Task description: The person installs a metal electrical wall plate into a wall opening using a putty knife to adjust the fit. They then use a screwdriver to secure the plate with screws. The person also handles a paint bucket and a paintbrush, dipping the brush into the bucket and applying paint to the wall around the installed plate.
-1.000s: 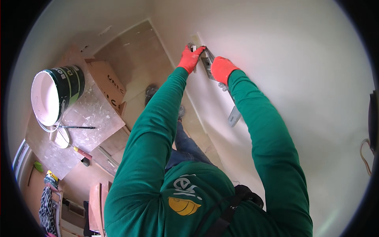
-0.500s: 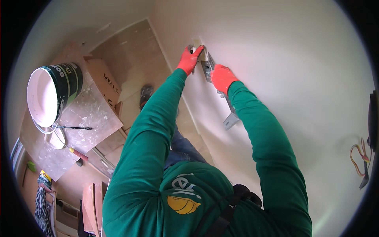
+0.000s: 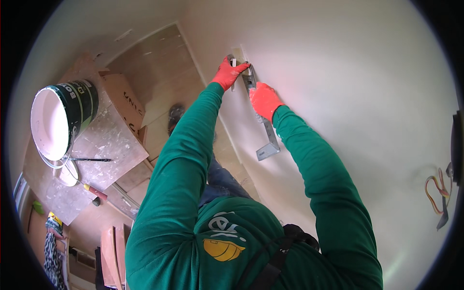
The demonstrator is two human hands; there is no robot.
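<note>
My left hand (image 3: 227,73), in a red glove, is by the wall, closed around a narrow pale piece (image 3: 233,63) whose ends show above and below the fingers. Its thumb reaches across to the upper end of a long grey metal bar (image 3: 270,131). Lower down, my right hand (image 3: 265,100), also red-gloved, grips this bar from the side. The bar slants along the wall and ends below in a wide bent plate (image 3: 268,152). A small yellowish patch (image 3: 237,52) shows on the wall just above my left hand. The palms' inner sides are hidden.
To the left, a splattered board (image 3: 113,140) bears a large bucket (image 3: 50,123) with white inside, and a thin black stick (image 3: 89,159). A cardboard box (image 3: 126,104) stands beside it. Wires (image 3: 439,193) hang from the wall at right. My shoe (image 3: 176,116) is on the floor.
Both hands and the metal bar have shifted slightly left and down in the picture. The bar's bent lower end has swung left and stands more upright. Both grips stay closed.
</note>
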